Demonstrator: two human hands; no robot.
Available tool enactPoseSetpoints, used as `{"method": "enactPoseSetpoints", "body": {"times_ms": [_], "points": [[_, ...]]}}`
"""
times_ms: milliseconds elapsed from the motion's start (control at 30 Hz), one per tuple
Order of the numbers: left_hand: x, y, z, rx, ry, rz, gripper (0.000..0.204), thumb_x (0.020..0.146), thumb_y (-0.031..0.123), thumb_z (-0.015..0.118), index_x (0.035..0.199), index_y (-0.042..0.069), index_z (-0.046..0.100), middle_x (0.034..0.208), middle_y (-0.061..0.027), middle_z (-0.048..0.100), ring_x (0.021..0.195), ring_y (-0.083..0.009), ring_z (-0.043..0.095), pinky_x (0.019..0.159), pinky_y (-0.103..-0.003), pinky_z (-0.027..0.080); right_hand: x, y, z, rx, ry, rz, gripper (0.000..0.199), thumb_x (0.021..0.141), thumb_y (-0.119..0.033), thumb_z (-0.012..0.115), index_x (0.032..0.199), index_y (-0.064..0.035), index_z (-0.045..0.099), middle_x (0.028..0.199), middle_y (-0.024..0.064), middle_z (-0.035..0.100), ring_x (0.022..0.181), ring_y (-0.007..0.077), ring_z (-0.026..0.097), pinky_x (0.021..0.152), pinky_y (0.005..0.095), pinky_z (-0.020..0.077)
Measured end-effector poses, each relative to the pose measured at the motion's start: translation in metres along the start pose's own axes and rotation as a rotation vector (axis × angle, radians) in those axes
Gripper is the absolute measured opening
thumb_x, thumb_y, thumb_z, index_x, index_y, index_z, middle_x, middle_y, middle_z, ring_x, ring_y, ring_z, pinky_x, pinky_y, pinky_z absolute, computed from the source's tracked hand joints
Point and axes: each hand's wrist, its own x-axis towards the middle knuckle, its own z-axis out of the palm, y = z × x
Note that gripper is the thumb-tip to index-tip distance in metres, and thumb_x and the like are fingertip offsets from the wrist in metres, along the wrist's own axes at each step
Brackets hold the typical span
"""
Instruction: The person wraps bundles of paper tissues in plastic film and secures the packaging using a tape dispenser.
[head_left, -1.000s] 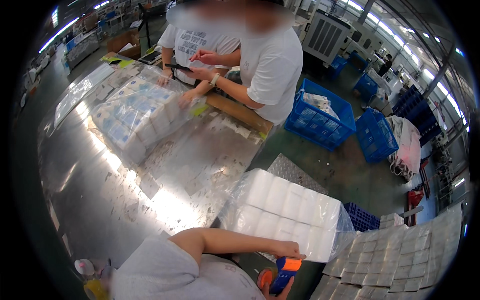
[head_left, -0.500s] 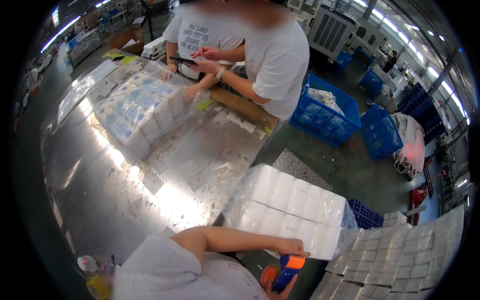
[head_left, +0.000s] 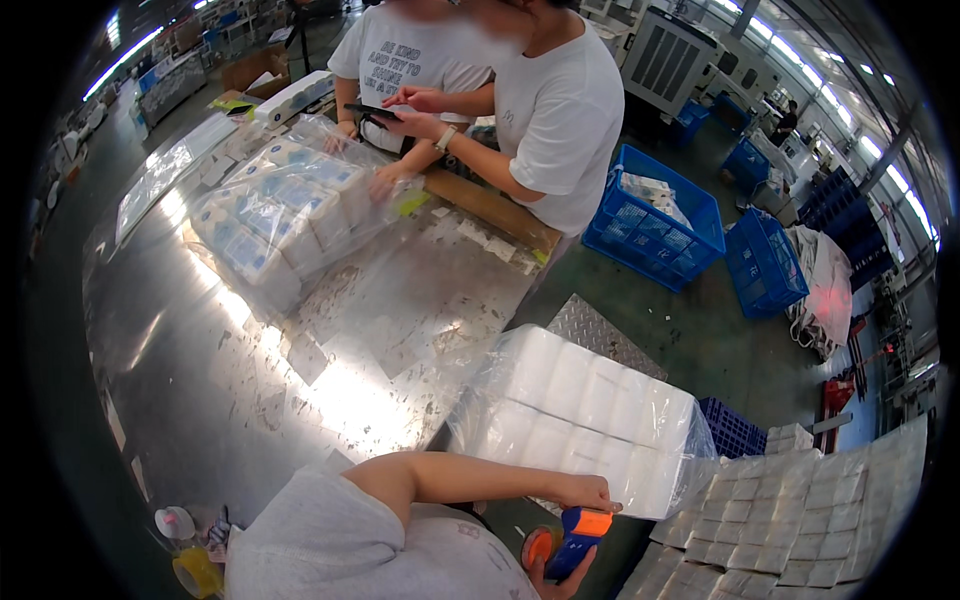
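My left hand (head_left: 587, 492) reaches across from the lower left, its fingers closed at the near edge of a clear plastic bag (head_left: 700, 440) packed with white paper rolls (head_left: 590, 385). What those fingers pinch is too small to make out. Just below, my right hand (head_left: 572, 582) grips a blue-and-orange tape dispenser (head_left: 577, 540) from beneath. Its orange end is up against my left fingers, and a round orange part (head_left: 538, 546) shows at its side. The bag lies on its own beyond the metal table's right edge.
A scratched metal table (head_left: 240, 400) holds another bagged bundle of packs (head_left: 280, 205). Two people in white shirts (head_left: 560, 110) stand at its far side, one with a phone (head_left: 372, 113). Blue crates (head_left: 655, 225) stand at the right. Stacked wrapped bundles (head_left: 790, 510) fill the lower right.
Both my hands and the tape dispenser stay almost in place. The far co-workers shift slightly, and a white pack behind the table bundle shows more fully.
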Motion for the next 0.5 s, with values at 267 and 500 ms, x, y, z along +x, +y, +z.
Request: {"method": "enactPoseSetpoints", "body": {"times_ms": [267,500], "points": [[-0.01,0.016,-0.001,-0.037,-0.01,0.014,0.057,0.088,0.049,0.047,0.05,0.006,0.047,0.047,0.0044,0.039,0.043,-0.0069,0.034,0.039,-0.026,0.028,0.009,-0.01,-0.003,0.07,0.038,0.002,0.082,0.069,-0.045,0.069,0.126,0.0062,0.04,0.11,0.0298,0.052,0.097,0.0431,0.054,0.085,0.0444,0.0438],[-0.01,0.014,0.004,-0.024,0.056,0.028,0.056,0.088,0.047,0.049,0.048,0.008,0.044,0.045,0.0034,0.038,0.039,-0.0081,0.031,0.036,-0.027,0.027,0.006,-0.009,0.001,0.064,0.061,0.011,0.082,0.069,-0.042,0.07,0.127,0.007,0.039,0.111,0.0303,0.051,0.099,0.0426,0.054,0.086,0.0443,0.0429]]}}
